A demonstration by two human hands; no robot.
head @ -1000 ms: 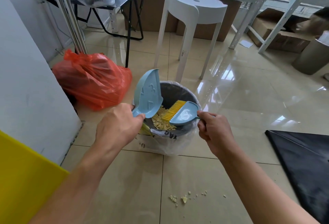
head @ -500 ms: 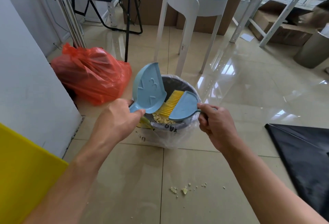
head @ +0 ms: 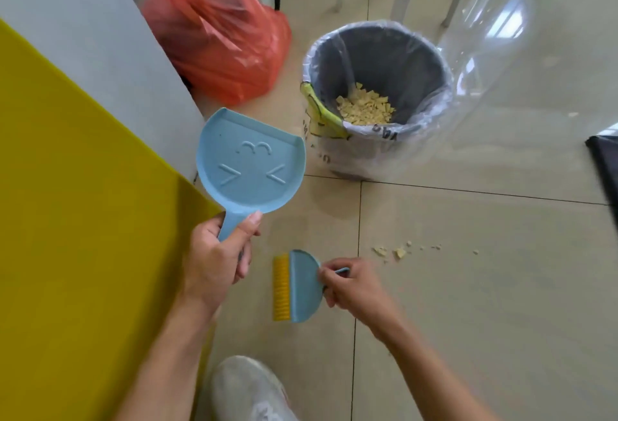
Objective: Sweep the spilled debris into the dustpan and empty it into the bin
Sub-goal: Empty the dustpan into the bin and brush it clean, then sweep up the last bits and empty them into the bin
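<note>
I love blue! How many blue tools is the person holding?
2: the dustpan in the left hand, and the hand brush in the right hand. None look hidden.

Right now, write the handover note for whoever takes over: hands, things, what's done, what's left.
Left hand: grips the blue dustpan by its handle, pan face up and apparently empty, held left of the bin.
Right hand: holds the small brush by its handle, yellow bristles pointing left, low over the floor.
Done: a load of yellow debris lies in the lined bin.
Left: a few crumbs on the floor just right of the brush. Sweep them into the dustpan and tip it into the bin.
</note>
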